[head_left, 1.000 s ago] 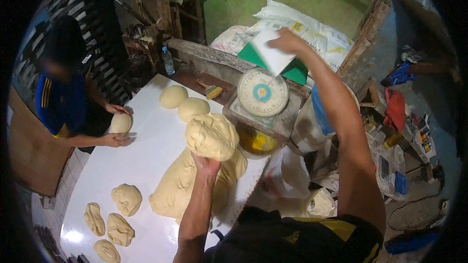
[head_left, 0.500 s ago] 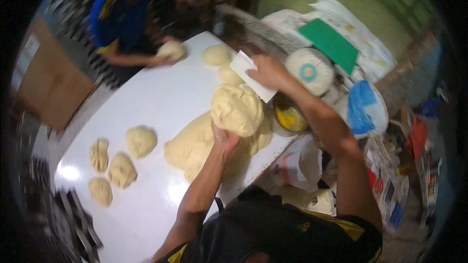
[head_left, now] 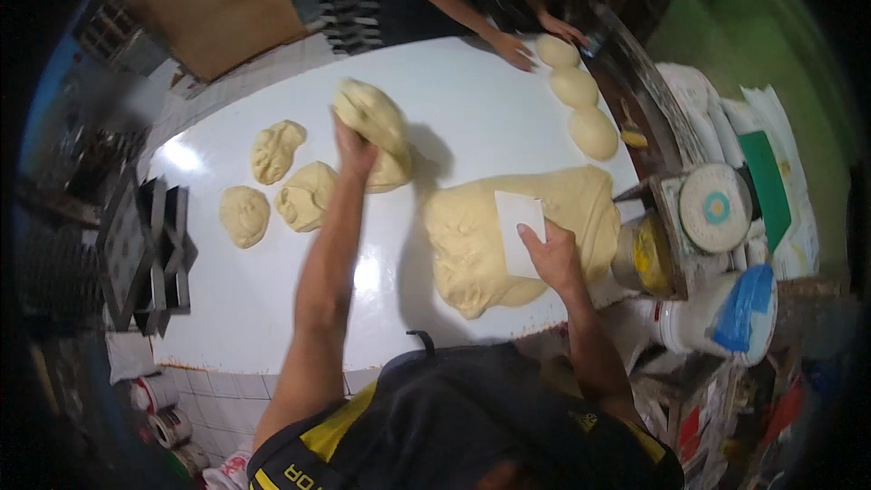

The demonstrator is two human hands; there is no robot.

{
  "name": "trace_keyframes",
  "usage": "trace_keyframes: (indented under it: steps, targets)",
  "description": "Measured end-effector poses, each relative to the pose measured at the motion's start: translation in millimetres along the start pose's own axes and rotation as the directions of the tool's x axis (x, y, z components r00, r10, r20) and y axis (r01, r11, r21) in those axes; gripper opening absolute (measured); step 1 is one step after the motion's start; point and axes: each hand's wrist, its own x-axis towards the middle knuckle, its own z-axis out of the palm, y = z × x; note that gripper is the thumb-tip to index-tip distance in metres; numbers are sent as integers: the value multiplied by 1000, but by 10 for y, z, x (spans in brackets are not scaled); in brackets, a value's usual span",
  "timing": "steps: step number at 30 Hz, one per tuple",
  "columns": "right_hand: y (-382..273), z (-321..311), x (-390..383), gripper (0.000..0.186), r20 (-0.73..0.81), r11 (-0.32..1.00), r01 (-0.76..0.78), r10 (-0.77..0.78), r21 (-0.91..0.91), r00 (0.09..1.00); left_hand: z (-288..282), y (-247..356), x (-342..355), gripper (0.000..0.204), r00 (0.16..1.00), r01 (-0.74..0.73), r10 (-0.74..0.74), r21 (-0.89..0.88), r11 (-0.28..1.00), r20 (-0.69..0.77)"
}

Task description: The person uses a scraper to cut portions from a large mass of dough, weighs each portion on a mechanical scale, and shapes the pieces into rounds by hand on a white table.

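Carried leftward from over the big dough mass [head_left: 463,240], a dough lump [head_left: 374,111] is now grasped by the left hand [head_left: 357,150] above the worktop [head_left: 249,308], near smaller dough pieces [head_left: 307,196]. The right hand [head_left: 555,256], gripping a white scraper [head_left: 515,234], has come over the mass; beyond, three dough balls [head_left: 574,89] form a row.

A dough lump [head_left: 374,113] in the left hand [head_left: 356,151], a white scraper [head_left: 515,249] in the right hand [head_left: 554,256].
The scraper is over a dough slab [head_left: 461,245] near the counter's [head_left: 263,308] right edge; three smooth balls [head_left: 574,89] line the far right corner beside a co-worker's hands [head_left: 513,52], and rough lumps [head_left: 245,216] sit toward the left edge.
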Motion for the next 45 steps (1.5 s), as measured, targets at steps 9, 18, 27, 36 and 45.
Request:
trace_keyframes:
  steps: [9, 18, 27, 36, 45]
  targets:
    - [934, -5, -718, 40, -99, 912, -369, 390, 181, 915, -85, -562, 662, 90, 927, 95, 276, 554, -827, 254]
    - [408, 625, 830, 35, -14, 976, -199, 201, 87, 980, 42, -1649, -770, 72, 760, -152, -638, 922, -356, -122]
    - [539, 1685, 1215, 28, 183, 828, 4, 120, -561, 976, -439, -1244, -1813, 50, 913, 250, -314, 966, -67, -258]
    - [973, 1782, 1335, 41, 22, 952, -214, 214, 220, 977, -670, -408, -2696, 80, 949, 302, -69, 824, 480, -307]
    - [514, 1984, 560, 32, 97, 852, -153, 231, -501, 968, -631, -851, -1854, 61, 953, 61, -290, 994, -94, -86]
